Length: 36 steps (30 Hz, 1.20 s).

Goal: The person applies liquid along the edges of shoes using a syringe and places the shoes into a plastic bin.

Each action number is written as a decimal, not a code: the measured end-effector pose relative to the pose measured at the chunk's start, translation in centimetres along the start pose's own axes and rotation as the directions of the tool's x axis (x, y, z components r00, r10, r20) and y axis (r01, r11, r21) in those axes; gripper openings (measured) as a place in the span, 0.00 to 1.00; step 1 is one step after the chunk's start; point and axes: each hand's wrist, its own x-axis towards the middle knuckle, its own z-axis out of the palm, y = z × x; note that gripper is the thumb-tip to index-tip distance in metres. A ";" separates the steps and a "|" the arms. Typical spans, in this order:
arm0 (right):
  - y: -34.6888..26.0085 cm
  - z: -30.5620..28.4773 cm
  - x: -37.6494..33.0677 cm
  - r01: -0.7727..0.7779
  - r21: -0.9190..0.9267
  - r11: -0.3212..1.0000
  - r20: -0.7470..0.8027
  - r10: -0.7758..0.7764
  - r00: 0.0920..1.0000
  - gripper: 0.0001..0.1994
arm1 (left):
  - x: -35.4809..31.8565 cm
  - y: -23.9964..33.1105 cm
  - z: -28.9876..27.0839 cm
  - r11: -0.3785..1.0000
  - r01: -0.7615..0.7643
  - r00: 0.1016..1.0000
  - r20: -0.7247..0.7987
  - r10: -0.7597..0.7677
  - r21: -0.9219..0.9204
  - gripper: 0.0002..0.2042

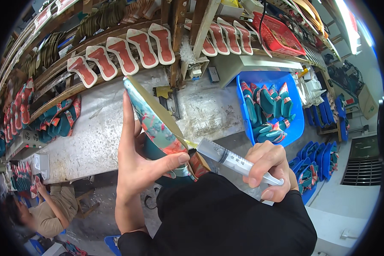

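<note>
My left hand (pixel 138 164) holds a shoe (pixel 155 121) with a teal and orange patterned side and a tan sole, its toe pointing up and away; my thumb presses its lower part. My right hand (pixel 271 170) grips a clear plastic syringe (pixel 232 160) with white plunger, its tip touching the shoe's edge near the heel, beside a yellowish spot. Both black sleeves come in from the lower edge.
A worn grey workbench (pixel 94 136) lies ahead. Red-and-white insoles (pixel 123 55) lean along wooden racks. A blue bin (pixel 296 123) holds teal shoes; a red basket (pixel 279 36) sits above. Another person (pixel 42 213) sits low at the left.
</note>
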 end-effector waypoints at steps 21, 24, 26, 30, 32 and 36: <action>1.4 1.8 -0.8 -0.020 0.089 0.996 -0.057 0.025 0.998 0.15 | 0.4 -0.3 -0.7 0.951 0.114 0.986 -0.084 -0.143 -0.287 0.52; 1.6 2.1 -0.9 -0.011 0.101 0.995 -0.085 0.020 0.996 0.15 | 0.5 -0.7 -1.0 0.948 0.113 0.986 -0.082 -0.143 -0.296 0.50; 1.6 2.1 -1.0 -0.007 0.108 0.994 -0.076 0.015 0.997 0.15 | 0.6 -0.8 -1.0 0.947 0.114 0.986 -0.082 -0.145 -0.300 0.49; 1.3 2.0 -1.1 -0.016 0.119 0.993 -0.100 0.028 0.995 0.15 | 1.0 -1.2 -1.2 0.941 0.127 0.984 -0.078 -0.158 -0.314 0.46; 1.2 1.9 -1.1 -0.029 0.117 0.993 -0.095 0.040 0.995 0.15 | 1.3 -1.4 -1.2 0.944 0.130 0.985 -0.069 -0.157 -0.302 0.46; 0.6 1.4 -1.5 -0.062 0.131 0.989 -0.128 0.079 0.989 0.15 | 2.0 -1.5 -1.0 0.945 0.150 0.984 -0.053 -0.172 -0.291 0.47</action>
